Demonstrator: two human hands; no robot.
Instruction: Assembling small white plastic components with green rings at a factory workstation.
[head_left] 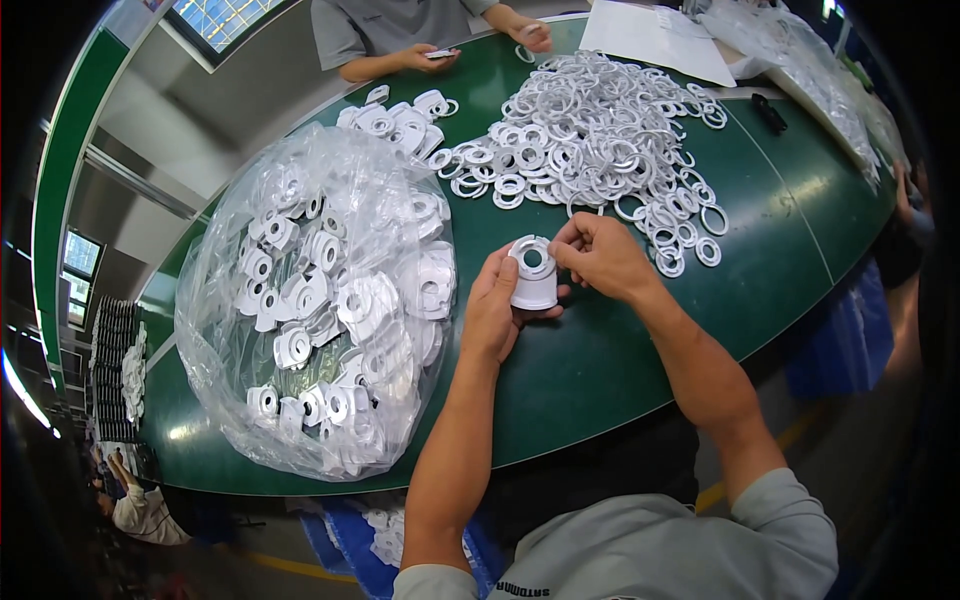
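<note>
A green desk (pixel 610 370) with a curved near edge fills the middle of a workroom, with a window (pixel 220 22) beyond it at the upper left and a tall stack of dark trays (pixel 112 370) at the far left. Over the desk, in front of the person's body, the left hand (pixel 492 300) holds a white part (pixel 534 292), its fingers clamped around the sides and underside. The part is tilted so that its round, ringed opening faces up and its broader end points toward the person. The right hand (pixel 608 258) is at the right edge of that ringed end, thumb and forefinger bent close together against it; whether they grip the rim or only press it cannot be told.

To the left of the hands, a large clear plastic bag (pixel 222 390) lies spread on the desk with many similar white pieces (pixel 300 295) in it. More white pieces (pixel 398 122) lie loose just behind the bag. Beyond the hands, a big heap of white rings (pixel 600 125) spreads across the desk, its nearest rings close to the right hand. Behind the heap are a white sheet (pixel 655 45) and a co-worker in a grey shirt (pixel 390 28), a small object in one hand (pixel 430 60).
</note>
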